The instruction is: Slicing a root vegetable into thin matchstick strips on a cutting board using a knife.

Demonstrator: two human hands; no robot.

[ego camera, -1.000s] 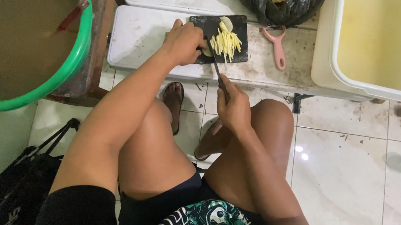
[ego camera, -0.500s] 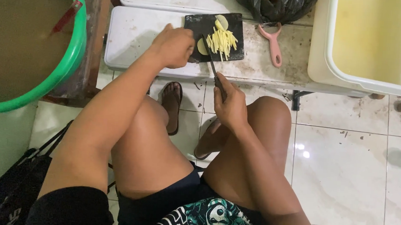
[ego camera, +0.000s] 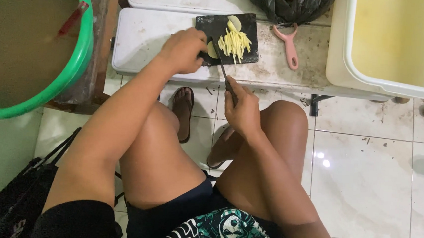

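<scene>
Potato work sits on the small black rectangular cutting board [ego camera: 229, 36], which lies on the pale, stained low counter [ego camera: 148, 36]. The right hand [ego camera: 243, 108] has its grip closed around the dark handle of a slim kitchen knife [ego camera: 221, 65], and from that grip the blade runs up and slightly left, its long axis pointing away from the person toward the board. The left hand [ego camera: 182, 49] rests beyond and to the left of the right grip, its fingers curled down on a pale round potato piece [ego camera: 212, 50] at the board's near left edge (most of the piece is hidden under the fingers). The knife's far end meets the board just right of that piece, so the blade lies between the left-hand fingers and the heap of thin yellow potato strips [ego camera: 235, 41]. That heap lies to the right of the blade, further from the knife grip than the held piece. A pink plastic peeler [ego camera: 290, 46] lies on the counter, well right of the board and apart from both hands.
</scene>
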